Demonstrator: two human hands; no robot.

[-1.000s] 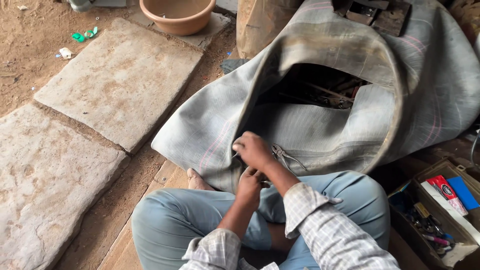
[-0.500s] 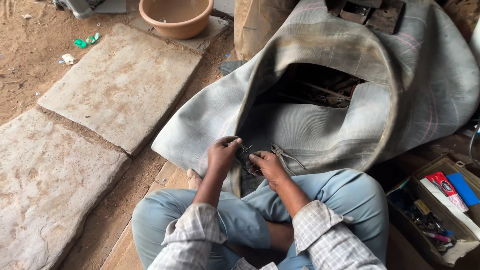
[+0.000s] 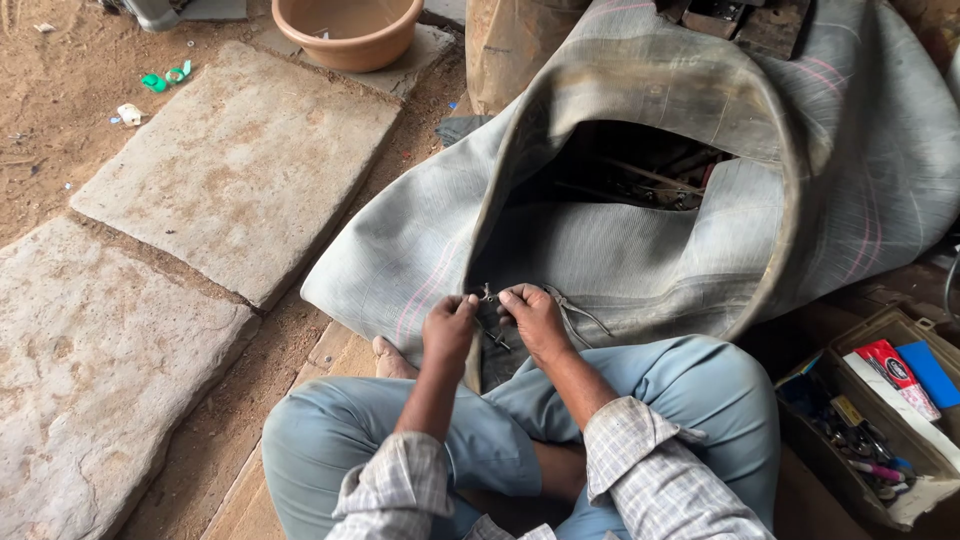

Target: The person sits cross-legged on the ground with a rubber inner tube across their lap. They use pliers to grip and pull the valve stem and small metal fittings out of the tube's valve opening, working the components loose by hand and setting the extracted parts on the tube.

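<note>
Head view, seated person w/ legs crossed. A large grey rubber inner tube (image 3: pixel 640 240) is being propped against the knees, its lower rim lying just in front of both hands. The left hand (image 3: pixel 449 330) is being held closed, thumb and fingertips pinched on a small metal fitting (image 3: pixel 486 296) at the tube's inner edge. The right hand (image 3: pixel 535 318) is being curled around a thin metal tool (image 3: pixel 575 310), prob. pliers, though the jaws are being hidden by the fingers; the handles are seen sticking out to the right. Both hands are being kept almost touching, approx. at the tube's bottom centre. Surroundings: flat stone slabs (image 3: pixel 245 165) on sandy ground at left, a tan plastic basin (image 3: pixel 348 30) at top, an open box of small items (image 3: pixel 880 420) at lower right.
</note>
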